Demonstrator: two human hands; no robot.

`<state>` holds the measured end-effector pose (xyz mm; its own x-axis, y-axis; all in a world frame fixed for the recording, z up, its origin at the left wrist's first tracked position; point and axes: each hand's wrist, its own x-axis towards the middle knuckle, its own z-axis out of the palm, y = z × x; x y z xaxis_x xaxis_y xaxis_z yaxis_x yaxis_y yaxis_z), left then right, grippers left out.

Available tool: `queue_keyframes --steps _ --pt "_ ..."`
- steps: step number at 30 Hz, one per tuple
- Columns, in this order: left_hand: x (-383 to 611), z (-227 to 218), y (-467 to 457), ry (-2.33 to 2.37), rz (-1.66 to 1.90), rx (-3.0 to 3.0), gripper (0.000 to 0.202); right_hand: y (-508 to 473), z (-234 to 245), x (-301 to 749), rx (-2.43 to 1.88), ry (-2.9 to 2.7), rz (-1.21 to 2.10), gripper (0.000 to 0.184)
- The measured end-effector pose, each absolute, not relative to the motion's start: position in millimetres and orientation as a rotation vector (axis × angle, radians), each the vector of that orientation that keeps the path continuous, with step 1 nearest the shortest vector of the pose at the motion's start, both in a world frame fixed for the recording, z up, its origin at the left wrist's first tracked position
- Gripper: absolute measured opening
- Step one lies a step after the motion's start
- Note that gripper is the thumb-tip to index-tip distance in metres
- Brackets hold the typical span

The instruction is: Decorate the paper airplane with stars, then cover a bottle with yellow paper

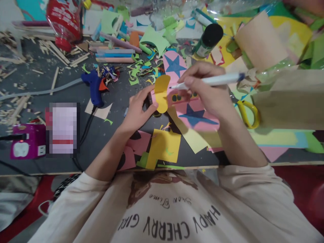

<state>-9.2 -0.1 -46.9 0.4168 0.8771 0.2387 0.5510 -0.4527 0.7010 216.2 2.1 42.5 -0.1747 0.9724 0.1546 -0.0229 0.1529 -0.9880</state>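
Observation:
My left hand [138, 109] grips the near end of a pink paper airplane [174, 101], thumb below and fingers above. A yellow rounded paper strip [162, 93] stands across that end. Dark blue stars mark both pink wings, and small dark windows on yellow run along the body, partly hidden by my right hand [209, 86]. That hand pinches a white marker [221, 79] like a pen, its dark tip close to the pink paper beside the yellow strip. Whether the tip touches, I cannot tell. Yellow scissors handles [249, 114] lie right of my right wrist.
A blue glue gun [93, 86] rests at left, near a purple power socket [27, 141]. A red bottle [64, 23], rolled paper sticks [115, 54], a black-capped bottle [209, 38] and many paper scraps lie behind. Yellow paper [165, 145] lies near the front edge.

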Motion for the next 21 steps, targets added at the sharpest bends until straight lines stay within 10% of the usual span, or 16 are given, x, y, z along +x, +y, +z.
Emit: queue_keyframes --steps 21 --pt "-10.6 -43.2 -1.9 1.205 0.707 2.161 0.066 -10.8 23.2 205.3 -1.197 -1.639 1.181 0.028"
